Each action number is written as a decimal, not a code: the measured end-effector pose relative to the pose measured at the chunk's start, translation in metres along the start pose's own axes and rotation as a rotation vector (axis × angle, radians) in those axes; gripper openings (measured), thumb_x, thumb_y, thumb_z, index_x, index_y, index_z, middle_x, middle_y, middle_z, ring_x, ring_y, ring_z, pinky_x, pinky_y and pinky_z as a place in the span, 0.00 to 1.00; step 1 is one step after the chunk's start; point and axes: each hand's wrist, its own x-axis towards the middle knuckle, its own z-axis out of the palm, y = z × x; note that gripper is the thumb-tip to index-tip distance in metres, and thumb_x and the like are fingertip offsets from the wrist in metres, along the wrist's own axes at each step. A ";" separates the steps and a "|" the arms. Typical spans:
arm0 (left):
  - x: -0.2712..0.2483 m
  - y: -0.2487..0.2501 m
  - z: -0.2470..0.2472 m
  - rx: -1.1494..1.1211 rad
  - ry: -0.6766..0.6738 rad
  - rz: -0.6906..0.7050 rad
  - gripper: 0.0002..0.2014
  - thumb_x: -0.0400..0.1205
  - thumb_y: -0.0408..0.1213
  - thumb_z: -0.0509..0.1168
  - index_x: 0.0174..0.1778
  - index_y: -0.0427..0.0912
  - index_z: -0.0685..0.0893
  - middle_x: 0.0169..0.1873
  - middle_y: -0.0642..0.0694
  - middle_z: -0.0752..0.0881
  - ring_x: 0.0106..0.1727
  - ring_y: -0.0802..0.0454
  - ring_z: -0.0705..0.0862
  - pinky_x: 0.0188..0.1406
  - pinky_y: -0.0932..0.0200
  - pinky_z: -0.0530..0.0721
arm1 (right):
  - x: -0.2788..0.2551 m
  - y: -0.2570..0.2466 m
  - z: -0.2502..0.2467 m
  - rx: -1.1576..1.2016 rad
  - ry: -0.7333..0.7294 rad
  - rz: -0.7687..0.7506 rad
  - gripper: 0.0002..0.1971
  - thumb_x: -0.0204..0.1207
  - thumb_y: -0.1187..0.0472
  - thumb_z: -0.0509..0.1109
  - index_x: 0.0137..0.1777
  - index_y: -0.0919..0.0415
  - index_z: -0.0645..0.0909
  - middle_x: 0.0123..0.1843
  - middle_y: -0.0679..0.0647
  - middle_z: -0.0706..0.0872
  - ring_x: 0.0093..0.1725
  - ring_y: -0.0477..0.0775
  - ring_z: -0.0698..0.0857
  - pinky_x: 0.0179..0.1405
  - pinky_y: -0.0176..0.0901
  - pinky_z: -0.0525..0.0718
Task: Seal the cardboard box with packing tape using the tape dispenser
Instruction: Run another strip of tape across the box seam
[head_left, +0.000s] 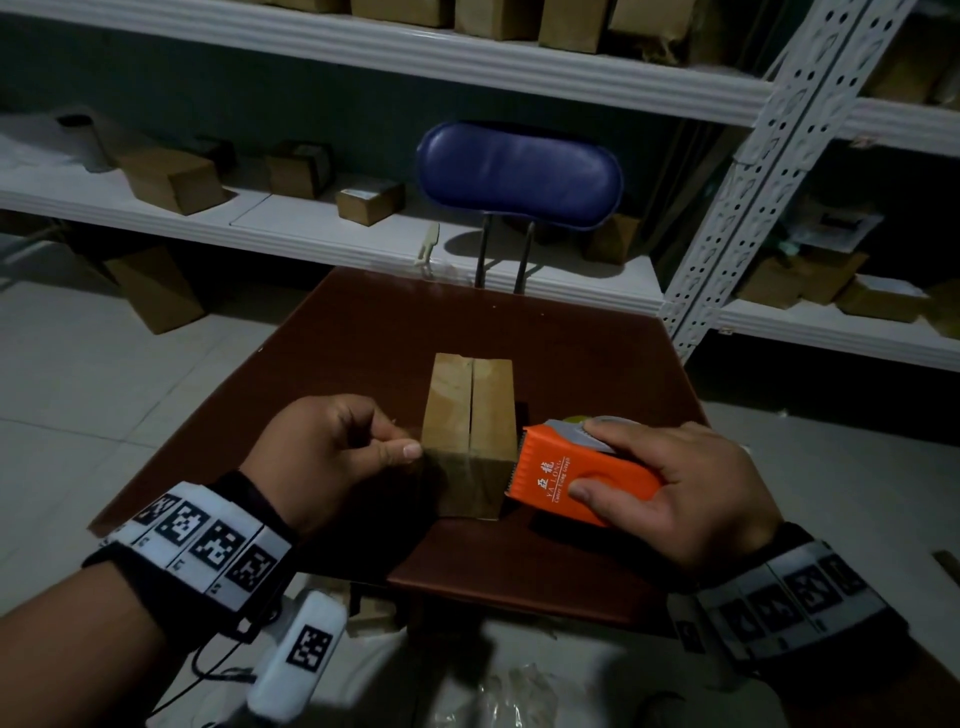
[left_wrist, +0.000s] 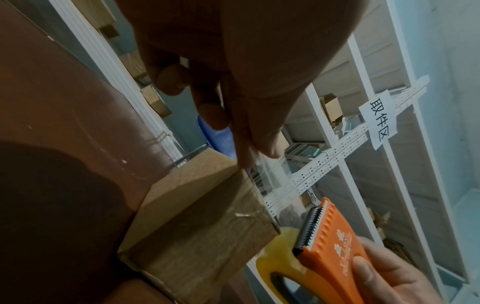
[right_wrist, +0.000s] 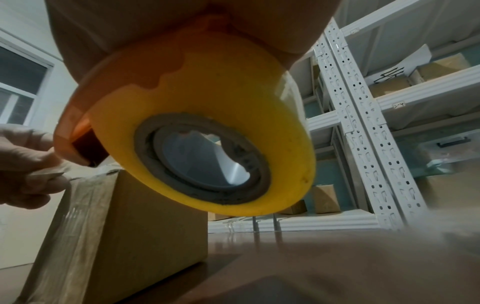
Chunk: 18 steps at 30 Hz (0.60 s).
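- I see the cardboard box (head_left: 470, 431) standing on the brown table (head_left: 587, 358), nearer the table's front edge than its far edge, its top flaps closed with the seam between them showing.
- My left hand (head_left: 332, 447) is at the box's near left top corner, thumb and fingers (left_wrist: 262, 144) pinched together on the end of a strip of clear tape (right_wrist: 49, 174) right at the box edge.
- Clear tape already lies down the box's near face, visible as a glossy band in the right wrist view.
- My right hand (head_left: 670, 483) is clamped on the orange tape dispenser (head_left: 576, 473), thumb across its printed top, other fingers over its far side.
- The dispenser's toothed blade (left_wrist: 310, 228) sits just beside the box's near right top corner; I cannot tell whether they touch.
- The yellow tape roll (right_wrist: 202, 131) hangs under the dispenser, above the table.
- A blue chair (head_left: 519, 174) stands behind the table's far edge, with white shelves (head_left: 311, 228) of small boxes beyond it.
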 end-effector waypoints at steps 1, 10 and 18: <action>0.001 -0.002 0.001 -0.003 0.004 -0.011 0.11 0.72 0.41 0.79 0.28 0.54 0.83 0.35 0.63 0.90 0.36 0.65 0.87 0.35 0.71 0.77 | 0.000 0.000 0.001 0.000 -0.002 0.006 0.32 0.70 0.27 0.66 0.68 0.45 0.86 0.60 0.43 0.92 0.57 0.38 0.76 0.46 0.29 0.70; 0.007 -0.007 0.010 0.031 0.006 -0.059 0.09 0.73 0.42 0.79 0.31 0.52 0.85 0.32 0.56 0.91 0.37 0.67 0.87 0.37 0.66 0.80 | 0.003 0.000 0.007 -0.075 -0.071 0.070 0.33 0.71 0.25 0.65 0.69 0.44 0.84 0.62 0.42 0.91 0.51 0.45 0.89 0.49 0.39 0.74; 0.010 -0.007 0.008 0.172 0.025 -0.040 0.10 0.74 0.47 0.77 0.31 0.56 0.83 0.32 0.61 0.88 0.36 0.71 0.85 0.31 0.76 0.75 | 0.005 -0.002 0.012 -0.090 -0.088 0.076 0.34 0.73 0.27 0.65 0.70 0.49 0.85 0.61 0.47 0.92 0.53 0.51 0.91 0.52 0.43 0.76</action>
